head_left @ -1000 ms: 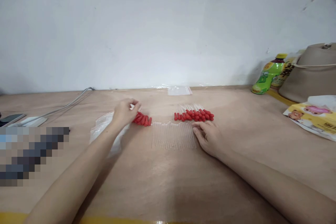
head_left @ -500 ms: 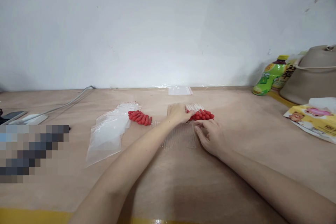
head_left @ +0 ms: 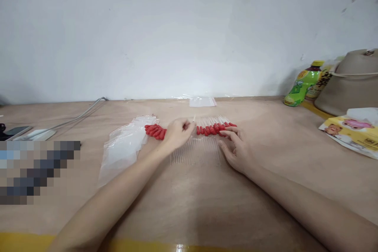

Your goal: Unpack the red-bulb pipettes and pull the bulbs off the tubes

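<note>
Across the middle of the table runs a row of red bulb-shaped pieces. Thin pale stems stretch away behind them, and slender clear tubes lie side by side in front. My left hand, at the left end of the row, is closed in a pinch with a thin pale stick poking up from its fingertips. At the right end, my right hand rests with fingers apart and curved, fingertips against the red pieces. A smaller bunch of red pieces lies left of my left hand.
Overlapping clear plastic bags lie to the left, with another bag by the wall. A grey cable and phone are far left. On the right are a green bottle, a beige bucket-like object and a yellow printed packet.
My left hand has moved left along the row, and a thin pale stick now shows at its fingertips. The red pieces now spread in a longer line. My right hand has barely moved.
</note>
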